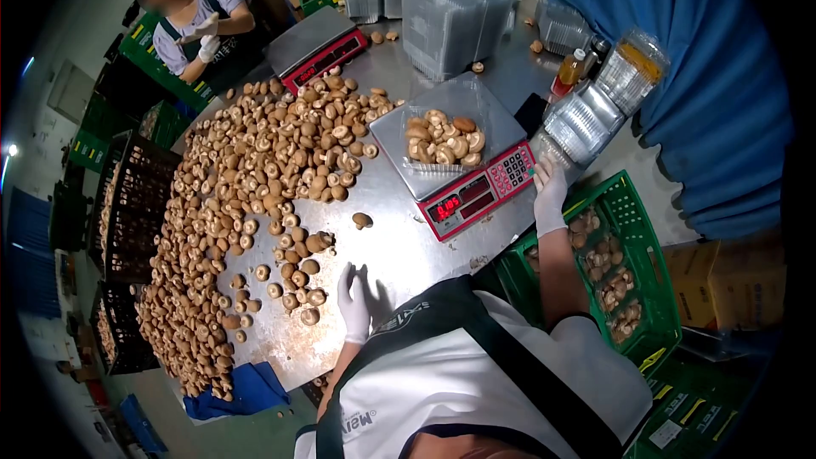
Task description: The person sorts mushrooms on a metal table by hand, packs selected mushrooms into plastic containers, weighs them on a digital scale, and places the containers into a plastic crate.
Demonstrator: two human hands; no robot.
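Note:
My left hand (354,304), in a white glove, is by the near edge of the metal table, fingers extended, holding nothing. Loose brown shiitake mushrooms (311,296) lie just left of it. My right hand (550,197), also gloved, reaches to the right end of a red digital scale (476,190), fingers stretched beside its keypad. Whether a fingertip touches a key I cannot tell. On the scale's plate stands an open clear plastic box (435,167) with shiitake mushrooms (444,138) in it. The red display is lit.
A big mushroom heap (255,153) covers the table's left. Stacked clear boxes (450,25) and a second scale (319,47) stand at the back. A green crate (654,289) with packed mushrooms is at my right, below wrapped film packs (586,123). A co-worker (204,17) stands far left.

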